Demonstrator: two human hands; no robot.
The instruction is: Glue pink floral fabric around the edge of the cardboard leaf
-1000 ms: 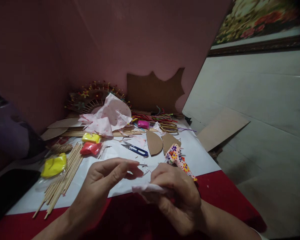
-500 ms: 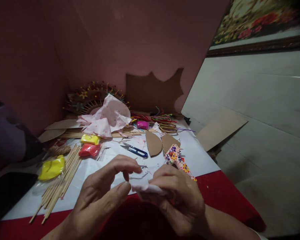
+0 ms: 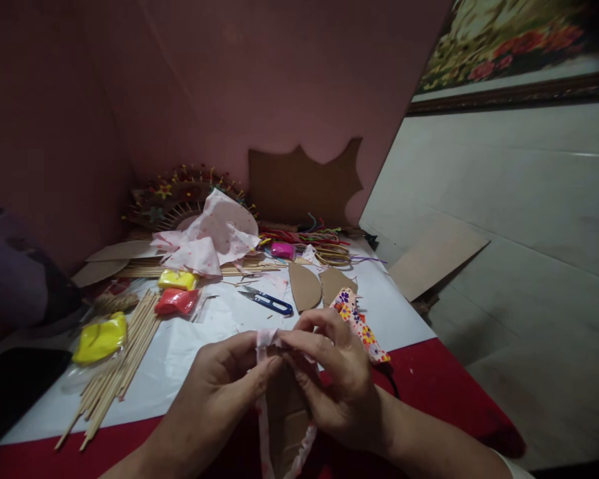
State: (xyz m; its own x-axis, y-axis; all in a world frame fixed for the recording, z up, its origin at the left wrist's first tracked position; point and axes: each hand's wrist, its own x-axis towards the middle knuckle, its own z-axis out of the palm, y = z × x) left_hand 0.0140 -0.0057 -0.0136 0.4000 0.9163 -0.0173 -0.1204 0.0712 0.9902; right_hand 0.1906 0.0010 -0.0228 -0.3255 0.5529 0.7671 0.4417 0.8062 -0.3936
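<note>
A cardboard piece [image 3: 285, 432] with pale pink cloth [image 3: 263, 432] folded over its edges is held up close to me. My left hand [image 3: 219, 389] pinches its upper left corner between thumb and fingers. At the top edge, the fingertips of my right hand [image 3: 337, 379] press the cloth fold, almost touching my left thumb. The piece's lower end runs out of view. Just beyond my right hand lies a flower-patterned glue gun [image 3: 362, 329], partly hidden by it. Blue thread snips [image 3: 267, 303] and two cut cardboard pieces [image 3: 305, 287] [image 3: 335, 283] lie farther back.
Bamboo sticks [image 3: 124, 369] and packets of yellow clay [image 3: 100, 338] and red clay [image 3: 176, 301] are on the left. Crumpled pink cloth [image 3: 207, 239] and gold-handled scissors [image 3: 333, 254] lie toward the back. A jagged cardboard sheet [image 3: 304, 186] leans on the wall.
The cloth-edged piece has turned so its cardboard side faces me. My left hand has closed on its corner, and my right hand has moved up to the top edge.
</note>
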